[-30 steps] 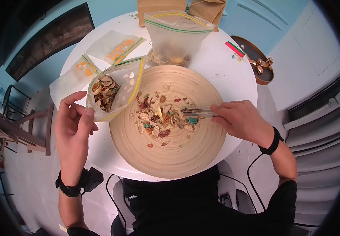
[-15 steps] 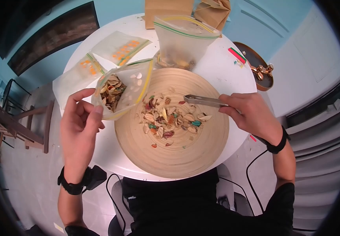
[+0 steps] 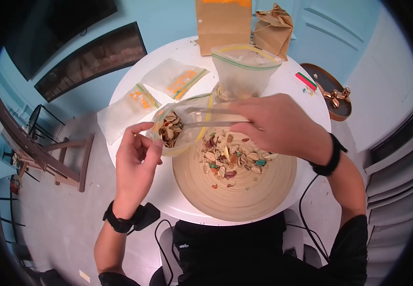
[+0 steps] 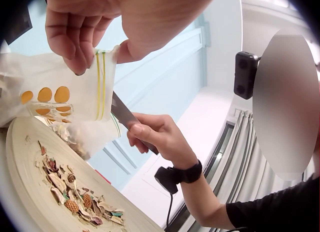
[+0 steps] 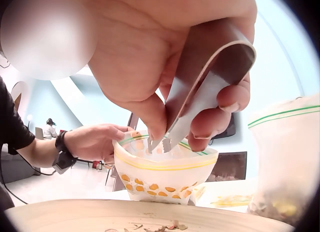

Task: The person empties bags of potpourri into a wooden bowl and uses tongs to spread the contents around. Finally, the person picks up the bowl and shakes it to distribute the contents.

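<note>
The round plate (image 3: 232,207) rests at the near edge of the worktop (image 3: 187,51) and carries a loose pile of dried petals (image 3: 230,157). The left hand (image 3: 137,164) is located at the plate's left edge; its fingers are closed on the rim of the open zip bag (image 3: 194,136), which contains further dried petals. The right hand (image 3: 282,124) is above the plate's far right portion, fingers gripping the metal tongs (image 3: 218,124). The tong arms are spread and their tips are at the mouth of the open zip bag; whether they hold a petal cannot be determined. An upright zip bag (image 3: 244,76) stands beyond the plate. Two flat zip bags (image 3: 170,78) lie toward the worktop's left edge. Two paper bags (image 3: 223,31) stand at the far edge.
</note>
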`<act>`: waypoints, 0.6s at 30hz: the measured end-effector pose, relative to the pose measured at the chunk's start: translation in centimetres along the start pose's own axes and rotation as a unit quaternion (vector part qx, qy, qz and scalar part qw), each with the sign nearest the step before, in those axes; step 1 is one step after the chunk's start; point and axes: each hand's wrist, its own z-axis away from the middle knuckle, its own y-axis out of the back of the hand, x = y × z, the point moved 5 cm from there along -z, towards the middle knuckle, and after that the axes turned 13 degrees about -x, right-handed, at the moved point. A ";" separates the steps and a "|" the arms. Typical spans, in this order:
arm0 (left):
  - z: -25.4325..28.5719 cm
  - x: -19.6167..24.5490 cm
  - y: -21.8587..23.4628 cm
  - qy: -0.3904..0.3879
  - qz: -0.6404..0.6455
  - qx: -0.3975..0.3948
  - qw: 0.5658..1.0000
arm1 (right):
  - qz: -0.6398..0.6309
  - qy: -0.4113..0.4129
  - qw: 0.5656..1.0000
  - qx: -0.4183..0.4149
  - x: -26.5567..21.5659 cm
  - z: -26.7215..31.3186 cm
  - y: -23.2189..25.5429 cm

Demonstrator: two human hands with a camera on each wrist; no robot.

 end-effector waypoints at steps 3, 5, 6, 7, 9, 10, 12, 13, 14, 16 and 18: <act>-0.9 0.3 1.0 -0.017 0.005 0.020 1.000 | -0.013 -0.093 0.994 -0.047 0.8 4.0 1.3; -2.4 0.2 2.6 -0.017 -0.019 0.029 0.999 | -0.007 -0.165 0.981 -0.105 1.9 6.8 1.1; -3.3 0.5 3.5 -0.010 -0.016 0.045 0.999 | 0.023 -0.175 0.976 -0.131 2.5 8.1 0.9; -4.3 0.8 4.6 -0.016 -0.010 0.047 0.999 | 0.052 -0.184 0.969 -0.158 2.9 9.3 0.7; -5.7 2.1 6.3 -0.038 -0.005 0.067 0.997 | 0.071 -0.195 0.962 -0.175 3.3 11.2 1.1; -6.2 2.1 7.2 -0.035 0.005 0.086 0.996 | 0.088 -0.203 0.957 -0.188 3.4 11.9 1.3; -5.6 2.5 6.3 -0.060 -0.020 0.084 0.994 | 0.099 -0.212 0.951 -0.201 3.4 12.7 1.6; -5.1 2.1 5.0 -0.041 -0.050 0.051 0.997 | 0.106 -0.201 0.950 -0.214 3.3 12.8 1.4; -4.5 1.4 3.4 -0.023 -0.081 0.019 0.996 | 0.113 -0.190 0.949 -0.227 3.3 13.0 1.2; -3.2 0.9 2.1 -0.024 -0.081 0.024 0.996 | 0.116 -0.179 0.951 -0.223 3.3 12.7 0.1; -2.3 0.9 1.3 -0.011 -0.077 0.023 0.997 | 0.118 -0.166 0.953 -0.223 3.2 11.8 -1.5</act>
